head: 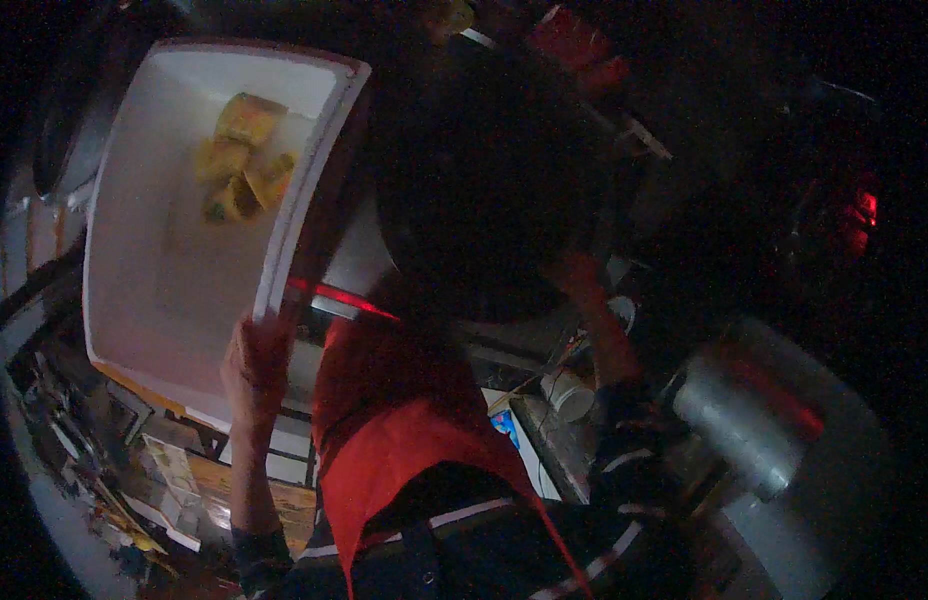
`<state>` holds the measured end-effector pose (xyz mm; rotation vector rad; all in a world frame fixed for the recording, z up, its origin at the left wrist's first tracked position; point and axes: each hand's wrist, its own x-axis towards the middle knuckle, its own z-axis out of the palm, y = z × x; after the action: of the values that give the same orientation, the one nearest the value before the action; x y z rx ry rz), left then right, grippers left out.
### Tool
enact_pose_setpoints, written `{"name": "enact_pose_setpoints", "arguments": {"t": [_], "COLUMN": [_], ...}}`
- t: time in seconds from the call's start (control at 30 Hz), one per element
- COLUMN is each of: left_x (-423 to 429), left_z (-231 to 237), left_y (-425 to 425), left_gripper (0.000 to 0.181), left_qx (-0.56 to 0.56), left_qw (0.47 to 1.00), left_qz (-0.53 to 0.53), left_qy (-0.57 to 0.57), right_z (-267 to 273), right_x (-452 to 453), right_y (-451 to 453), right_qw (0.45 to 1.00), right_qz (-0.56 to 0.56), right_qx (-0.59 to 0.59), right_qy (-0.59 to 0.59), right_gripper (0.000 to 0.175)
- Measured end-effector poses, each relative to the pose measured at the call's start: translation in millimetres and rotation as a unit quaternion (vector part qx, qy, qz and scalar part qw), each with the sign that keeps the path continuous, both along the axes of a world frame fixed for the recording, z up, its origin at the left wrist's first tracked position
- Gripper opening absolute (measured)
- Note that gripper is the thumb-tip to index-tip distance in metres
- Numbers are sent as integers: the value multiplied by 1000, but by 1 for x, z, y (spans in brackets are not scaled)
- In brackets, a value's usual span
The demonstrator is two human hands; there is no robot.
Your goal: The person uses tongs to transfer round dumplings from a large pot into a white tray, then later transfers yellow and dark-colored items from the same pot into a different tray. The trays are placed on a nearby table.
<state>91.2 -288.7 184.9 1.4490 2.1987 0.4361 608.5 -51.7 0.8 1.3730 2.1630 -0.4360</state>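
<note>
My left hand (258, 364) grips the near right corner of a large white rectangular tub (171, 292), with its fingers closed on the rim. Several yellowish pieces of food (243, 161) lie together towards the tub's far right side; their exact kind is unclear in the dim light. To the right of the tub is a big, dark, round pan-like vessel (486, 202), whose inside is too dark to make out. At its near right edge my right hand (580, 277) appears closed on the rim, with the fingers partly lost in shadow.
A steel cylindrical pot (738, 420) lies within reach at the right. Below my right forearm is a white cup-like container (569, 396). My red apron (411, 427) fills the lower middle. Red packages (580, 45) show at the far side, and cluttered shelving (96, 465) at lower left.
</note>
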Motion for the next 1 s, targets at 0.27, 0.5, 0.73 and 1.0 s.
{"name": "enact_pose_setpoints", "arguments": {"t": [0.27,0.5,0.73,1.0], "left_x": [5,-2,3,8], "left_z": [7,1,5,17], "left_y": [3,-4,2,10], "left_gripper": [37,38,37,27], "left_qx": [-50,-78,-50,-92], "left_qw": [997,994,996,993], "left_qz": [39,37,49,61], "left_qy": [33,61,59,28], "right_z": [-46,-24,-45,-8], "right_x": [-20,2,-21,-4], "right_y": [4,6,-12,-32], "right_qw": [999,999,998,995], "right_qz": [30,32,53,55], "right_qx": [-7,-29,-28,29], "right_qy": [17,13,8,75], "right_gripper": [46,46,46,46]}}
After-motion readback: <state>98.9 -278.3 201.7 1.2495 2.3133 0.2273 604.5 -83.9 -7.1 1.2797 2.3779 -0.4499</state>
